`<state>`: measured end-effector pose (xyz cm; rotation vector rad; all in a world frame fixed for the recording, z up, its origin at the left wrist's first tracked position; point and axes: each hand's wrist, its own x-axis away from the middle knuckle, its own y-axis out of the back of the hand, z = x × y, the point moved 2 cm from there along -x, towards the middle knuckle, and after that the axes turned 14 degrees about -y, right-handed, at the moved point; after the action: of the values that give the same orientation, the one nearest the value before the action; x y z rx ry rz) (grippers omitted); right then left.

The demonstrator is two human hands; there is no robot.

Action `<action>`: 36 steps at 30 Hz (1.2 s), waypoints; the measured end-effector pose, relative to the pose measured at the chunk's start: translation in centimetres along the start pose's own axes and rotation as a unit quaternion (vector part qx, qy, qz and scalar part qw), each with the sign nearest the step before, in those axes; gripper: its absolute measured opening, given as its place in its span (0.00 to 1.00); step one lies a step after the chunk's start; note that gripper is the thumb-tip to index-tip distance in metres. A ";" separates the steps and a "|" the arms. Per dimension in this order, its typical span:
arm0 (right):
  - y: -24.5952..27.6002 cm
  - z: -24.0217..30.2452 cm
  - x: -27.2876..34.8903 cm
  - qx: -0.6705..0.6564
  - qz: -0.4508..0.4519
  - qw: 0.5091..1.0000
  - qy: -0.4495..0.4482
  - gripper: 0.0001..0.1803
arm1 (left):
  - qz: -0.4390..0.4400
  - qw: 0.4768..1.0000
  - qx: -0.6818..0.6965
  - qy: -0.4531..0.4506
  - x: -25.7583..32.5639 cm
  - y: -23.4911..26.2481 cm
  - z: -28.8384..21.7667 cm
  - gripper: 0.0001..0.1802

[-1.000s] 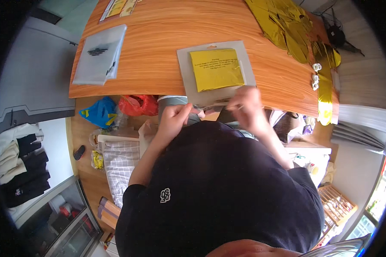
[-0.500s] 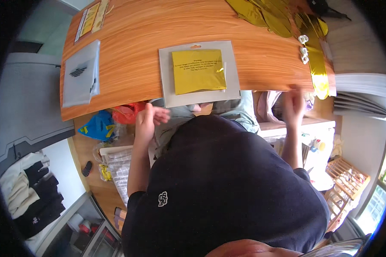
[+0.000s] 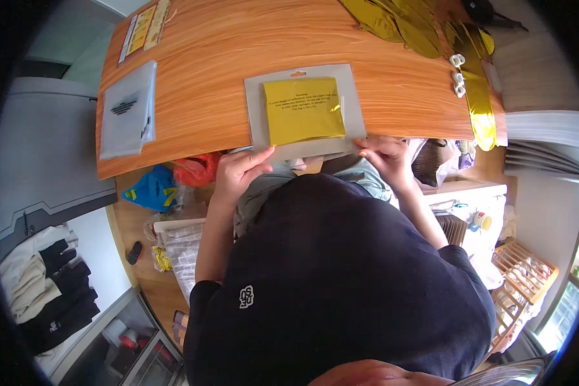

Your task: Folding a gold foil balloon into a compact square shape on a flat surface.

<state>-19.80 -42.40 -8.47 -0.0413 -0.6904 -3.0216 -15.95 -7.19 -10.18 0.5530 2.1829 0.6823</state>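
Observation:
A flat grey hang-hole package [image 3: 257, 119] lies near the table's front edge, its lower part jutting past that edge. Inside sits a folded square of shiny gold film [image 3: 302, 125] with black print across it. My left hand [image 3: 239, 170] has its fingers at the package's lower left, one fingertip on top and the others partly hidden beneath. At the lower right corner, my right hand [image 3: 387, 157] pinches the package edge between thumb and fingers.
The wooden table [image 3: 199, 96] bears a clear plastic sleeve [image 3: 127, 112] at left and a yellow-white card strip [image 3: 141, 32] behind it. Gold foil pieces [image 3: 405, 26], a gold strip [image 3: 479, 103] and white clips [image 3: 458, 83] lie at right. Blue [image 3: 151, 190] and red bags [image 3: 199, 170] are below.
Both hands have come in to the package's near edge and taken hold of it; my right hand moved left from the table's right side. The package has shifted slightly to the right in view.

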 end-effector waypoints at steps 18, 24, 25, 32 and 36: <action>-2.0 -0.4 0.7 -0.269 -0.080 0.929 -0.240 0.05 | -0.161 0.930 0.271 0.187 1.6 -3.4 0.1 0.14; -2.6 -0.3 1.4 -0.279 -0.108 0.911 -0.285 0.05 | -0.250 0.890 0.286 0.250 2.0 -5.3 -0.5 0.16; -2.6 -0.4 1.5 -0.279 -0.108 0.910 -0.285 0.05 | -0.265 0.891 0.267 0.253 2.2 -5.5 -0.5 0.16; -3.1 -0.2 2.2 -0.334 -0.137 0.899 -0.245 0.12 | -0.288 0.900 0.195 0.263 3.2 -6.4 -0.5 0.19; -2.7 0.3 2.4 -0.333 -0.130 0.878 -0.318 0.12 | -0.321 0.876 0.248 0.262 1.5 -6.2 -2.0 0.22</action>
<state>-22.36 -39.93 -9.24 -1.0702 0.4322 -3.3160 -19.50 -11.64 -13.75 -0.1712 2.8437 -0.1282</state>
